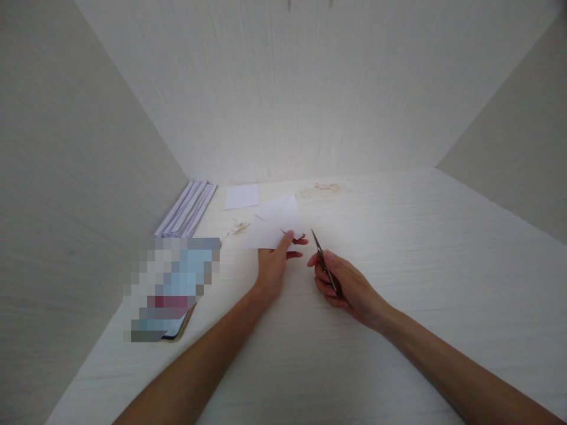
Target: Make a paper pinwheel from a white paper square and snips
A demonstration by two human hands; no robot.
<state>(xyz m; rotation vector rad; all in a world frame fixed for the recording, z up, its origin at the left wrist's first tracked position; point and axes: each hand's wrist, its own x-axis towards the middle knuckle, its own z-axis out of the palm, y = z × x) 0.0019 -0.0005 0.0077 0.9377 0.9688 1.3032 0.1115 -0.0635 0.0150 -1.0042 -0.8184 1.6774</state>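
Observation:
My left hand (275,262) grips a white sheet of paper (272,227) near its lower right corner, thumb on top and fingers underneath. Slits show in the sheet, one by the thumb and another toward its left side. In my right hand (339,277) is a pair of scissors (325,265), fingers wrapped round the handles. Its blades look closed and point up and to the left, a short gap to the right of the sheet. Part of the handles is hidden by the fingers.
A second white paper square (241,196) lies at the back of the white table (398,248). Folded papers (186,209) are stacked along the left wall. A phone-like device (179,289), pixelated, rests at the left. Brownish marks (239,227) stain the surface. Walls enclose the back and sides.

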